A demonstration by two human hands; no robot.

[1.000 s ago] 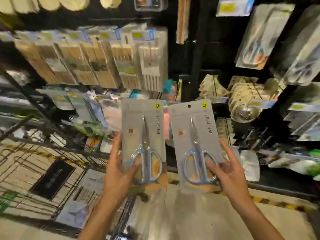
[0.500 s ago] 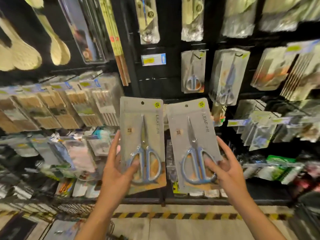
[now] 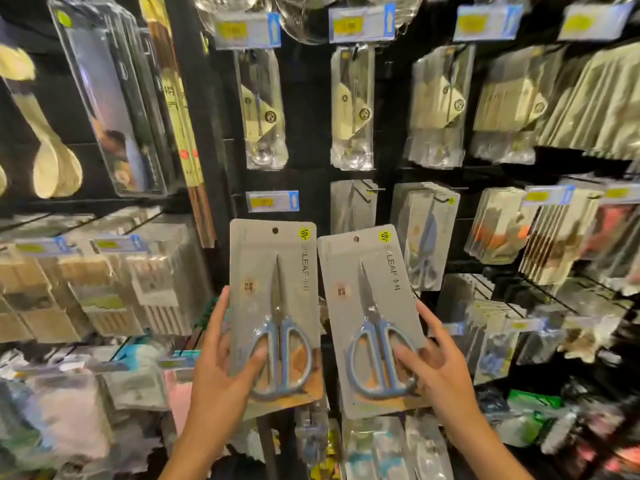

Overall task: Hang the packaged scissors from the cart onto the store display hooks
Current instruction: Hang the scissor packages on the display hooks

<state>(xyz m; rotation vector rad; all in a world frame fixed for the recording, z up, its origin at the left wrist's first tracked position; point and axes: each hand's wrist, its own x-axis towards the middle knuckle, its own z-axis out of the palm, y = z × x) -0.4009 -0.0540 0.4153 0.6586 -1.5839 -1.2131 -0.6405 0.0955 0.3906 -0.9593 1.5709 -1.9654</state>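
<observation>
- Single view, head-worn, wide-angle; edges bow outward.
- Faces a black store display wall point(image 3: 308, 174) nearly head-on, tilted slightly down.
- Close: forearms enter from the bottom edge, the left hand point(image 3: 221, 372) and right hand point(image 3: 440, 372) low centre before the wall.
- Wall fills the frame; no second view overlaps.
</observation>
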